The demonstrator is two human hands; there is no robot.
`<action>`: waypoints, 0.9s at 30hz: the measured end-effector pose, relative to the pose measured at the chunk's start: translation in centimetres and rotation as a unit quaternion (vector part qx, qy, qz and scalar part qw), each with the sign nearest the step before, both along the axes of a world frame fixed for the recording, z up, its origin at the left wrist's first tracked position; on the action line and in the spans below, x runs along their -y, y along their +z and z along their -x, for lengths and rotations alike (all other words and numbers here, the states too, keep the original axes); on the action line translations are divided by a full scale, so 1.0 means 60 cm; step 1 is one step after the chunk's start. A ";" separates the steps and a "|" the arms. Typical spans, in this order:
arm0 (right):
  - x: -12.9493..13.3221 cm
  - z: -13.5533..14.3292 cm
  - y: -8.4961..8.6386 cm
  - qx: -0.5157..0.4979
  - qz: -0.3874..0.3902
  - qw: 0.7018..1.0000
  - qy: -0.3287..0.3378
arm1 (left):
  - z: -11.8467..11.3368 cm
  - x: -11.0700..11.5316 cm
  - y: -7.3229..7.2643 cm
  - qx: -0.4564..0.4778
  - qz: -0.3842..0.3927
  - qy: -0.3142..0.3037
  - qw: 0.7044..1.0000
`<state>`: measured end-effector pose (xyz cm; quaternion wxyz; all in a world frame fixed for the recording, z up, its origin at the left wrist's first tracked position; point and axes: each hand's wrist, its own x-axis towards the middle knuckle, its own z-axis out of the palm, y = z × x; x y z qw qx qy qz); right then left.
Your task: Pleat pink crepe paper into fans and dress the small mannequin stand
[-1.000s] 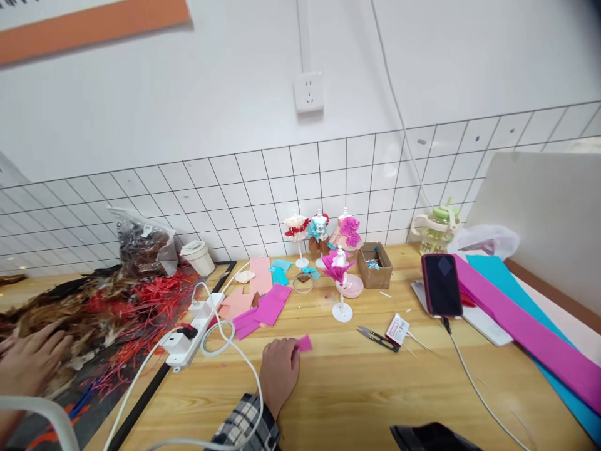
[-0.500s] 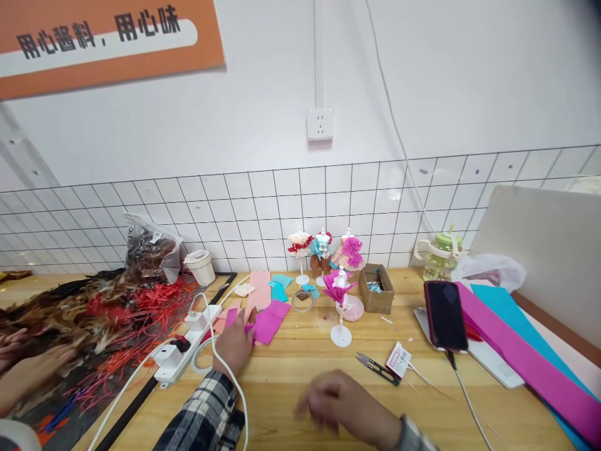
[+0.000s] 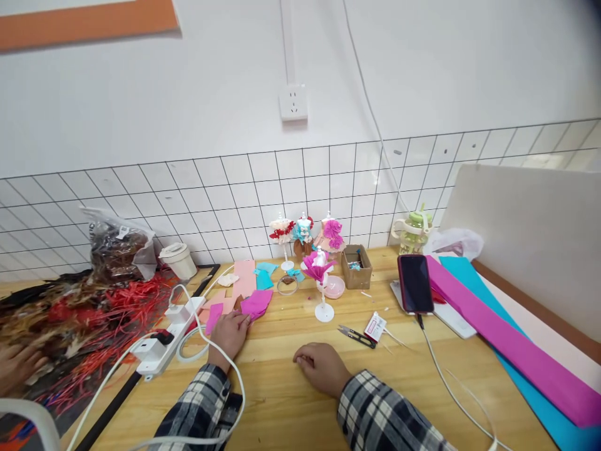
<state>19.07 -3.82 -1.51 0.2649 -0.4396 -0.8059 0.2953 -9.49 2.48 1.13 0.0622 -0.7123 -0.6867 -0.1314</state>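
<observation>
My left hand (image 3: 229, 337) rests among paper scraps on the left of the table, fingers stretched forward and lying low. Its fingertips touch the near edge of a magenta paper piece (image 3: 256, 304); a smaller magenta scrap (image 3: 214, 317) lies beside the knuckles. My right hand (image 3: 323, 366) lies on the table in front of me with its fingers curled in, and nothing shows in them. Beyond it stands a small white dress-form stand (image 3: 323, 312) wearing a magenta paper ruffle (image 3: 319, 268). Black thread snips (image 3: 357, 336) and a small white packet (image 3: 375, 327) of sticks lie right of it.
Three dressed mini forms (image 3: 303, 232) stand at the back beside a cardboard box (image 3: 357, 268) and pink dish (image 3: 335, 287). A power strip (image 3: 171, 338) with loose cables runs left. Rightward are a phone (image 3: 416, 285) and long paper strips (image 3: 507, 332). Another person's hand (image 3: 19, 369) touches feathers.
My right hand has come to rest on the table, its blur gone. My left hand stays at the scraps, with the larger magenta piece slightly bent. The whole view has shifted.
</observation>
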 end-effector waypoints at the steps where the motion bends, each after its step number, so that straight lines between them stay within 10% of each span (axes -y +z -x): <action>1: -0.002 0.000 -0.003 -0.007 0.002 1.000 -0.003 | -0.002 -0.001 -0.004 0.000 0.001 -0.008 1.000; 9: -0.026 -0.013 -0.014 -0.139 0.105 0.984 -0.040 | 0.034 0.013 -0.006 0.058 -0.110 0.071 0.990; 14: -0.037 -0.021 -0.013 -0.158 0.127 0.979 -0.036 | 0.078 0.016 -0.011 -0.007 0.014 0.100 0.995; 18: -0.031 -0.020 -0.012 -0.143 0.121 0.982 -0.036 | 0.081 0.018 -0.012 0.054 -0.092 0.136 0.985; 24: -0.024 -0.021 -0.010 -0.135 0.099 0.985 -0.030 | 0.091 0.029 -0.015 0.319 -0.287 0.261 0.865; 27: -0.023 -0.021 -0.016 -0.142 0.091 0.985 -0.034 | 0.075 0.035 -0.013 0.473 -0.310 0.201 0.800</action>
